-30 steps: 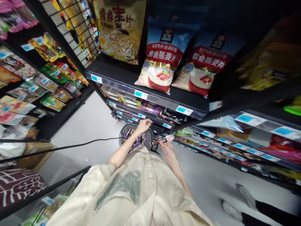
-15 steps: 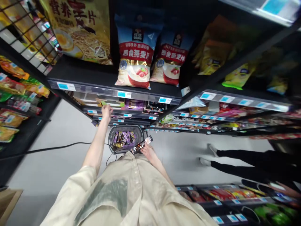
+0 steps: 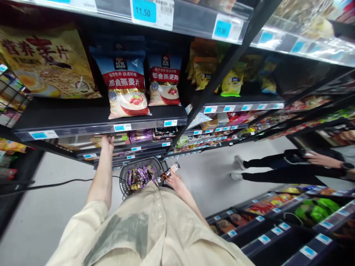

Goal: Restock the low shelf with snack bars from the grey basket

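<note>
My left hand (image 3: 107, 144) reaches into the lower shelf below the oat bags, at a cardboard carton (image 3: 122, 139) with a green edge. Its fingertips are partly hidden there, so I cannot tell what they grip. My right hand (image 3: 175, 180) is closed around a slim dark snack packet (image 3: 165, 174) with a pale end, held in front of my shirt. Just left of that packet, a grey plastic basket (image 3: 124, 176) on the floor contains several purple, black and gold wrapped snacks (image 3: 142, 176). Purple packets (image 3: 141, 136) stand right of the carton.
Quaker oat bags (image 3: 126, 87) and a large gold cereal bag (image 3: 50, 66) stand on the shelf above. A black cable (image 3: 69, 180) runs across the floor at left. To the right stands another person (image 3: 277, 168); a low snack shelf (image 3: 266, 218) lies at lower right.
The view has shifted, bringing price tags overhead into sight. My left hand has gone further into the shelf, along the carton. My right hand still holds the dark packet over the basket's right side.
</note>
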Tool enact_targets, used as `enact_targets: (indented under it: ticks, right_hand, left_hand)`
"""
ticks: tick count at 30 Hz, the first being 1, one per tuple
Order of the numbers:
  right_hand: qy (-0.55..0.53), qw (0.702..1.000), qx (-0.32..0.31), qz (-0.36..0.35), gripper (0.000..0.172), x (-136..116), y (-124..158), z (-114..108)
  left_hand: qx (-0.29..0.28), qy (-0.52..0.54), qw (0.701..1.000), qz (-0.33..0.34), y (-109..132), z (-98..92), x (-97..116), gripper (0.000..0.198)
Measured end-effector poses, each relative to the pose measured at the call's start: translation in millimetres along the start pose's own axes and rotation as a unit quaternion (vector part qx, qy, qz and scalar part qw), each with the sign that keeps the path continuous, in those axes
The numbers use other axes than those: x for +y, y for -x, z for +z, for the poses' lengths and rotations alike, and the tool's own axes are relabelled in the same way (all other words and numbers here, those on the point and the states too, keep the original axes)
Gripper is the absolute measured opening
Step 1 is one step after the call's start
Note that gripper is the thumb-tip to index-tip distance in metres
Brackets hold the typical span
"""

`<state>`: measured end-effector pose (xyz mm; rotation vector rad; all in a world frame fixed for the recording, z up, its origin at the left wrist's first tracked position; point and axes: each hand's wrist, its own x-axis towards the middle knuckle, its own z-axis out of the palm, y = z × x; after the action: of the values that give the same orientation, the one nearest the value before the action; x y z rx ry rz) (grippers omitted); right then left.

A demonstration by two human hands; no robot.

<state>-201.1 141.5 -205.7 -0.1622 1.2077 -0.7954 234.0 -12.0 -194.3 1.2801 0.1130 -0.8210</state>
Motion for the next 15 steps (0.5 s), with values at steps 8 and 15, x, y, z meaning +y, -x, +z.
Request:
enact_targets:
  ticks: [8,15]
  right_hand:
    - [0.037,0.999,-0.027,-0.01,0.026,-6,-2,2]
    - [0.115,0.987,-0.11,-0.002,0.033,-15,25,34]
  left_hand:
    - [-0.051,0.043,0.997,-0.036,49,-29.1,-25,0.024]
    - [-0.093,0.079,0.99,-0.068,121,-78.6,-83,0.032]
